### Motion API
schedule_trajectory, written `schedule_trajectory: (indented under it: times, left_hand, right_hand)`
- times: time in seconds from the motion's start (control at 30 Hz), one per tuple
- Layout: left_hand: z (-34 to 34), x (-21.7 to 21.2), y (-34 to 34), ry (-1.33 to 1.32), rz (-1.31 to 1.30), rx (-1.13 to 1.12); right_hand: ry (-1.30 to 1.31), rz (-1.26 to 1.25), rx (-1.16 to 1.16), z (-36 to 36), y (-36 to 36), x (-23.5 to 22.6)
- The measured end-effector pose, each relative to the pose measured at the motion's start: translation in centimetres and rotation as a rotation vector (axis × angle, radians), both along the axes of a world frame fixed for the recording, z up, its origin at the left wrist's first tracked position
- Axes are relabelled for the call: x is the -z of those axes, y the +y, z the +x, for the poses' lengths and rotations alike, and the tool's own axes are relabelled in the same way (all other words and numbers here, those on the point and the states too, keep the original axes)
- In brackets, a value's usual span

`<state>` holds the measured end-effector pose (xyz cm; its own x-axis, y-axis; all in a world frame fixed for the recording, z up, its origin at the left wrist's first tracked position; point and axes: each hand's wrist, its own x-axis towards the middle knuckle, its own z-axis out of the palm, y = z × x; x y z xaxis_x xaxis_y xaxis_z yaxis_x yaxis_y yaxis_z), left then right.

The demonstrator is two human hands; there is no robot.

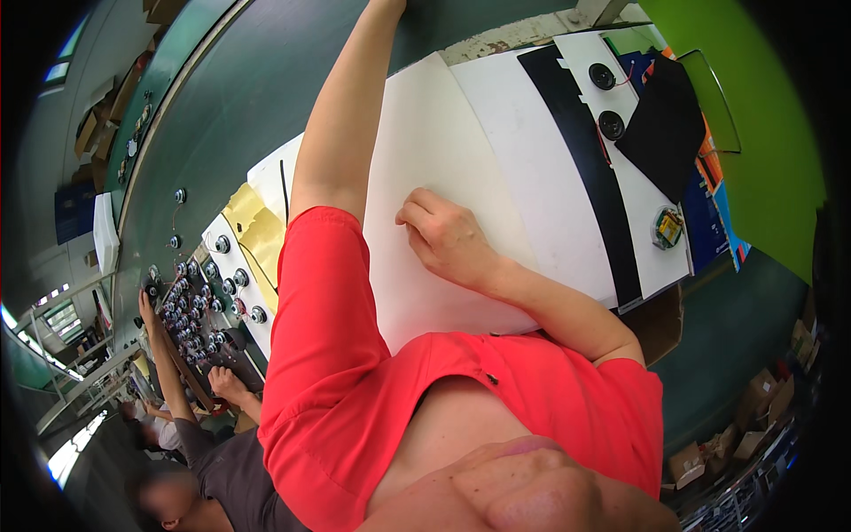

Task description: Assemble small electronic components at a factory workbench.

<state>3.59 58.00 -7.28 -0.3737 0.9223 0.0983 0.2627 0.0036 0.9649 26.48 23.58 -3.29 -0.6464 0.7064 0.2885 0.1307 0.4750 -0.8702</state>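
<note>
My right hand point(443, 232) rests over a large white sheet point(425, 124), its fingers curled in and the thumb side toward the left. Nothing shows between those fingers. Reaching away toward the far edge, my left forearm crosses the sheet's left side, and the hand itself lies beyond the top of the picture. A long black strip point(581, 151) runs along the right part of the white surface. Right of it sit two round black speakers point(603, 76) with thin red wires.
A black sheet piece point(665, 124) and a small yellow-green wound component point(667, 228) lie at the right. Torn yellow paper point(253, 226) sits left of my arm. Farther left, a co-worker's hand point(229, 385) is near many small speakers point(191, 306). Cardboard boxes point(758, 395) stand lower right.
</note>
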Motion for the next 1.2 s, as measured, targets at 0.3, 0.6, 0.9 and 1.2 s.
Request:
schedule_trajectory:
  times: [0.3,0.6,0.9,1.2]
  left_hand:
    - [-1.2,0.0,-0.6,-0.044,0.025,0.027]
    - [-2.3,0.2,-1.5,0.042,-0.007,0.01]
    - [-3.2,0.3,-0.1,0.213,-0.02,0.033]
    - [-3.7,-1.0,-2.0,0.301,-0.14,0.07]
  right_hand:
    - [-0.013,0.013,0.001,-0.1,0.2,0.0]
    - [-0.009,0.014,0.002,0.0,-0.2,0.1]
    - [-0.02,0.032,0.011,0.0,0.1,0.2]
    - [-0.023,0.027,0.014,0.2,0.3,0.3]
